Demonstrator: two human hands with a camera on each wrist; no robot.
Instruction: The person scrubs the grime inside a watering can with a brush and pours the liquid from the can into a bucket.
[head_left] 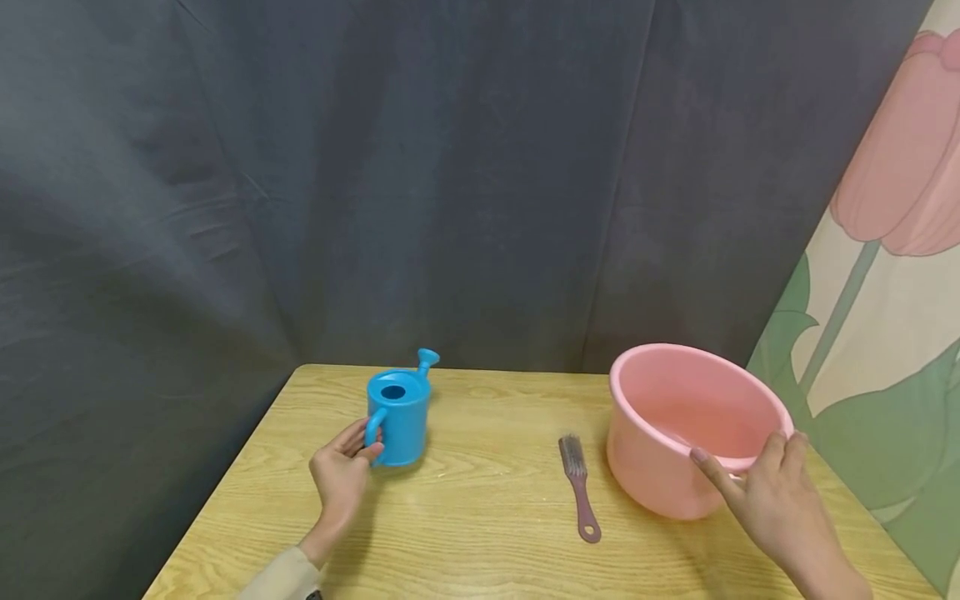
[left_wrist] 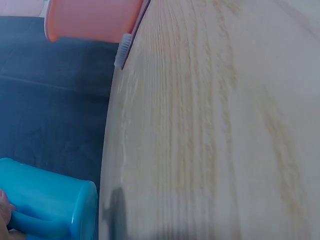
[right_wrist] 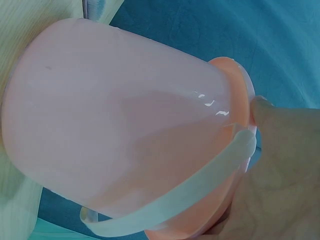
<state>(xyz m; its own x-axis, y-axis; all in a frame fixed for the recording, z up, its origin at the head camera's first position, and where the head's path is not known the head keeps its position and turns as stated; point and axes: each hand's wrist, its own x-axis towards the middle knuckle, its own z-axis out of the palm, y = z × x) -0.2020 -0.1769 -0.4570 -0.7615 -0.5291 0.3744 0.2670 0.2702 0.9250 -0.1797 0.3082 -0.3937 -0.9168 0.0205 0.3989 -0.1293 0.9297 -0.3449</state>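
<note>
A blue watering can (head_left: 403,429) with a flared spout head stands upright at the left of the table. My left hand (head_left: 341,475) grips its handle, thumb on the near side; the left wrist view catches only a bit of the fingers beside the can (left_wrist: 47,195). On the right is a pink bucket (head_left: 651,471), its rim slanting down to the right in the head view. My right hand (head_left: 783,508) holds that rim, thumb on the near edge and fingers over the right side. A white bucket handle (right_wrist: 175,200) hangs down the outer wall.
Between the watering can and the bucket lies a brush (head_left: 577,487) with a purple-brown handle and grey bristles. Behind the wooden table (head_left: 480,517) hangs a dark curtain (head_left: 465,183). A tulip-patterned panel (head_left: 892,350) borders the right side.
</note>
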